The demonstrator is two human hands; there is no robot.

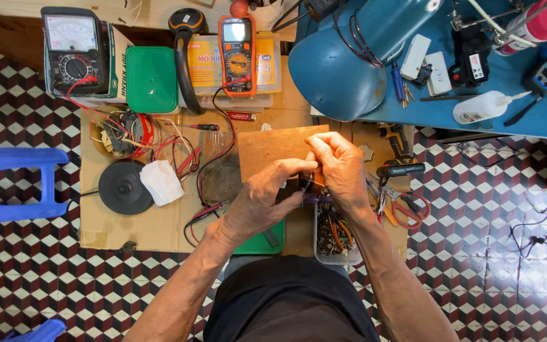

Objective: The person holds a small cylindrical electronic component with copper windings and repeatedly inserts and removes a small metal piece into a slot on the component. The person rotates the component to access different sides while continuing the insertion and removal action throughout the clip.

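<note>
Hands meet at the centre of a cardboard sheet (106, 221) laid over a patterned tile floor. The left hand (262, 204) is curled nearly closed, thumb and forefinger pinching a small dark part (306, 184) too tiny to identify. The right hand (339, 170), at two o'clock from the left and touching it, is also curled, its fingertips closed on the same part. Just beyond both hands, at twelve o'clock, lies a flat brown rectangular board (267, 151). Below the right wrist, at six o'clock, sits a clear plastic tub of mixed small parts (333, 237). At nine o'clock rests a round black disc (125, 187) beside a white crumpled cloth (161, 182). An orange digital multimeter (237, 55) stands at twelve o'clock, farther off. Red-handled pliers (406, 211) lie at three o'clock.
</note>
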